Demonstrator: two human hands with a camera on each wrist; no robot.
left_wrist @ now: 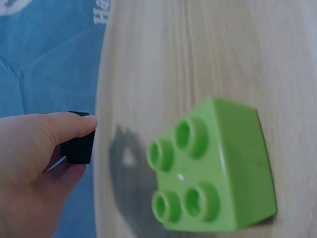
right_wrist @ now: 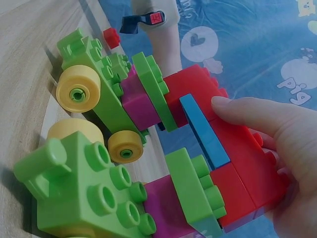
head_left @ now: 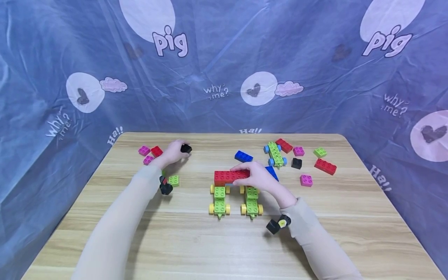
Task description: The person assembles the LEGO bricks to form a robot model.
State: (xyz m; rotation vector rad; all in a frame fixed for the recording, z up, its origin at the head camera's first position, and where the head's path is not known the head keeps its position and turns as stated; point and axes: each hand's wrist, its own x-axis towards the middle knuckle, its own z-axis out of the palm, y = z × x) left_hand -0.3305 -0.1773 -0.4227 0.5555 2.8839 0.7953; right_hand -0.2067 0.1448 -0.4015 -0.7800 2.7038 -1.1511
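Observation:
In the left wrist view, the left hand [head_left: 173, 151] pinches a black toy brick [left_wrist: 79, 148] between thumb and fingers, over the far left of the table. The right hand [head_left: 259, 177] grips the red bricks [head_left: 224, 177] on top of a built structure, thumb on the near side. Beneath the red bricks, the right wrist view shows a thin blue piece [right_wrist: 205, 131], green bricks [right_wrist: 153, 91] and magenta bricks [right_wrist: 141, 101]. Two green wheeled bases [head_left: 219, 202] with yellow wheels [right_wrist: 78, 89] stand side by side under it. A green brick [left_wrist: 242, 168] lies below the left wrist.
Magenta bricks [head_left: 144, 151] and a red brick [head_left: 156, 151] lie left of the left hand. Behind the right hand are a blue brick [head_left: 243, 156] and a green base with blue wheels [head_left: 275, 154]. Red [head_left: 325, 166], black [head_left: 296, 163] and magenta bricks [head_left: 306, 180] lie at the right.

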